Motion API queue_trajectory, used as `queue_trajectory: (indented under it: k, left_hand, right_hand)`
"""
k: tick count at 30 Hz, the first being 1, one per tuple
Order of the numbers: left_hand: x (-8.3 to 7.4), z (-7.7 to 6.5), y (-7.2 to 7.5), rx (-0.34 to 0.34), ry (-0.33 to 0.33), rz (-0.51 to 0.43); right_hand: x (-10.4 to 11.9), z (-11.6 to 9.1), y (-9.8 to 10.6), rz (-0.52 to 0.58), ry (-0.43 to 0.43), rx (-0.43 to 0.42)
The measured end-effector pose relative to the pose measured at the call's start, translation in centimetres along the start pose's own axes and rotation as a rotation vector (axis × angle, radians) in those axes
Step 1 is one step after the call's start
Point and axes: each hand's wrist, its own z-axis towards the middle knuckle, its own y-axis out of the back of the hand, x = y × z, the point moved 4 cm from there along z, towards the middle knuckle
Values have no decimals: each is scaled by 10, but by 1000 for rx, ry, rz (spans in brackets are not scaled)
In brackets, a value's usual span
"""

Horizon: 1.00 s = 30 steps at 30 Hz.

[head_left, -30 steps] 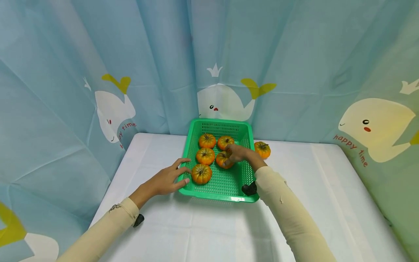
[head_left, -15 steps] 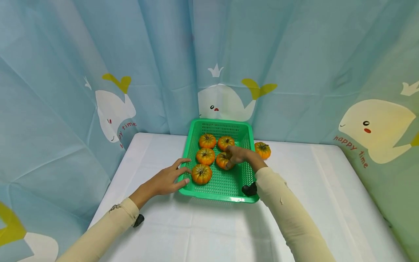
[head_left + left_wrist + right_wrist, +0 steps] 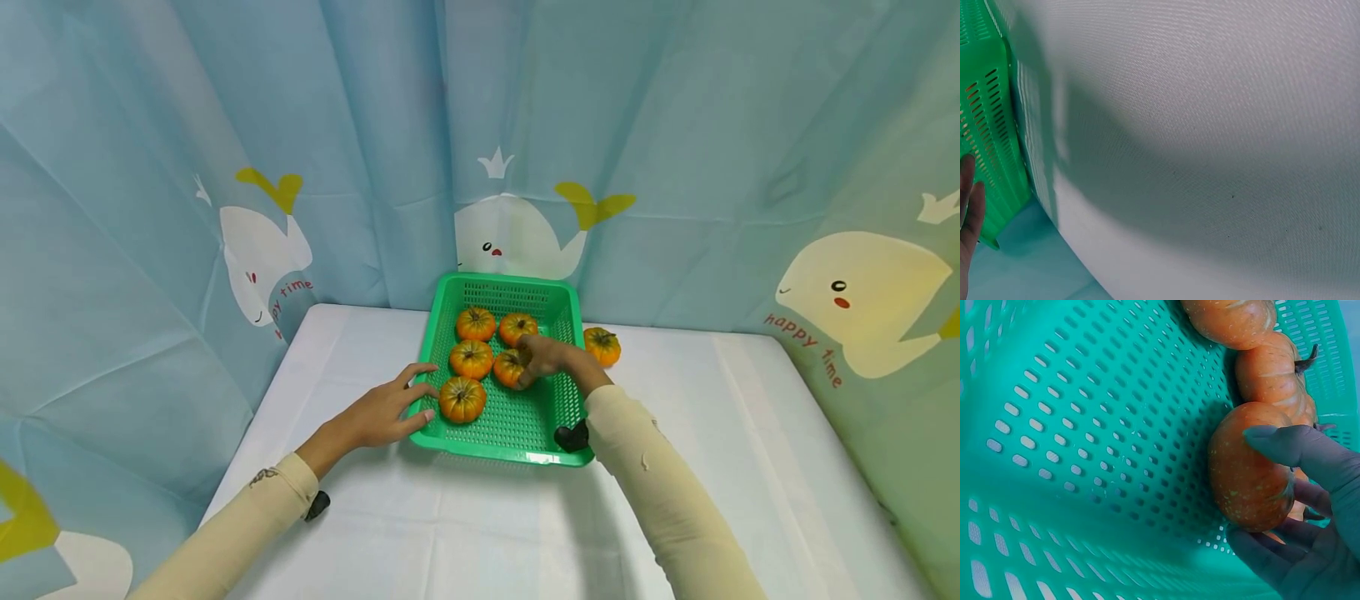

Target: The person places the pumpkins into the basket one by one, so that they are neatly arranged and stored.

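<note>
My right hand (image 3: 545, 356) reaches into the green plastic basket (image 3: 498, 456) and holds a small orange pumpkin (image 3: 507, 370) in the right-hand column. In the right wrist view, the thumb lies on the side of this pumpkin (image 3: 1247, 475) and the fingers curve round its other side. At the basket's left rim, my left hand (image 3: 384, 411) has its fingers spread, with fingertips over the edge. The left wrist view catches only part of that hand (image 3: 969, 215), beside the basket's slotted outer wall (image 3: 988, 119). Several other pumpkins sit in the basket, including the front-left pumpkin (image 3: 462, 401).
Outside the basket, another pumpkin (image 3: 602, 346) lies against its right side on the white-covered table (image 3: 720, 417). A blue curtain (image 3: 397, 125) with whale prints stands behind and on both sides. Dark wrist devices, such as the right one (image 3: 572, 436), hang near the sleeves.
The right hand's thumb and fingers have shifted slightly around the pumpkin. My left hand keeps its place at the rim, and the basket has not moved.
</note>
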Motion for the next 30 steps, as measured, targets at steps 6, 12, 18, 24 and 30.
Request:
queue_trajectory:
  k: [6,12,18,24,30]
  left_hand:
    - [0,-1,0,4,8,7]
    - [1,-1,-1,4,17,6]
    - [1,-1,0,5,9,15]
    - [0,0,1,6,0,22]
    - [-1,0,1,11,-4,20]
  right_hand:
    - [0,1,0,-10,7,-2]
    - [0,0,-2,-14,-7,-7]
    - [-2,0,-2,-15,-26,-13]
    - [-1,0,-1,-19,-19,-16]
    - [-1,0,-1,-16,-28,-12]
